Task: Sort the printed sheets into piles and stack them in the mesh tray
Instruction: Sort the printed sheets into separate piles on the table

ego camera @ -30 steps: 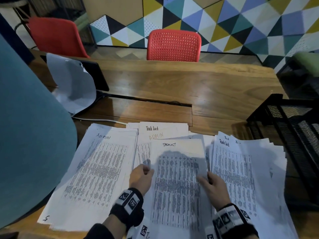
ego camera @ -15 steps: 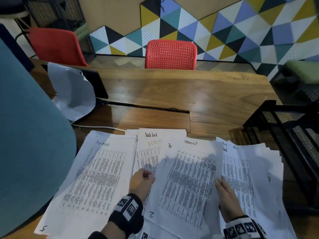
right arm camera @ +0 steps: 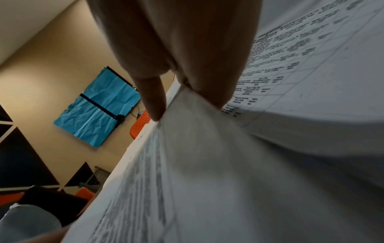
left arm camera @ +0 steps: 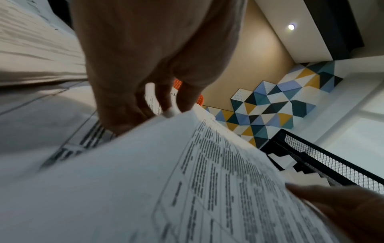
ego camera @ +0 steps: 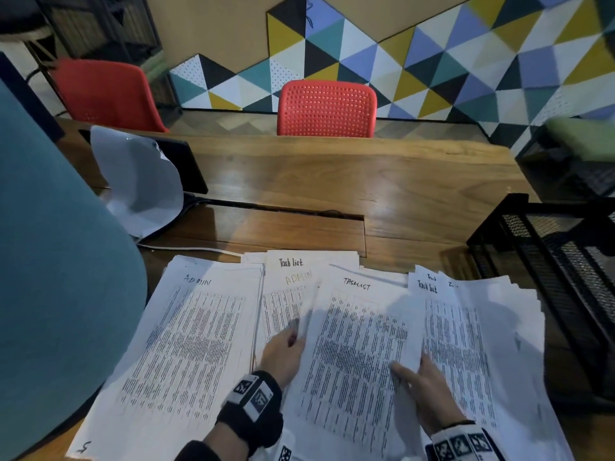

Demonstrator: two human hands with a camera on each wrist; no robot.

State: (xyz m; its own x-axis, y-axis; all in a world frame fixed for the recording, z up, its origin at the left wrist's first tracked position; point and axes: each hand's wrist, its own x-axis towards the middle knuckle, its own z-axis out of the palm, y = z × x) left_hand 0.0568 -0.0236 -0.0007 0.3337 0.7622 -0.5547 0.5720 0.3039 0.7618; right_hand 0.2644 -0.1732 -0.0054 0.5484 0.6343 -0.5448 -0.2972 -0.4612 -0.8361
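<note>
A printed sheet headed "TASKLIST" (ego camera: 356,354) is raised and tilted over the middle of the spread papers. My left hand (ego camera: 283,351) has its fingers curled at the sheet's left edge (left arm camera: 166,180) and holds it. My right hand (ego camera: 422,384) pinches the right edge (right arm camera: 207,164), thumb on top and fingers beneath. A pile marked "ADMIN" (ego camera: 186,344) lies at the left. A middle pile marked "Task list" and "ADMIN" (ego camera: 289,271) lies behind the sheet, and a "Task list" pile (ego camera: 466,327) at the right. The black mesh tray (ego camera: 549,261) stands at the table's right edge.
A teal curved panel (ego camera: 50,261) fills the left side. A bent white sheet (ego camera: 139,181) leans on a black device at the back left, with a white cable (ego camera: 186,249) below it. Two red chairs (ego camera: 326,108) stand behind the wooden table (ego camera: 366,188).
The TASKLIST sheet has lifted off the middle pile and swung its top to the right. My right hand has shifted from the sheet's face to a pinch on its right edge.
</note>
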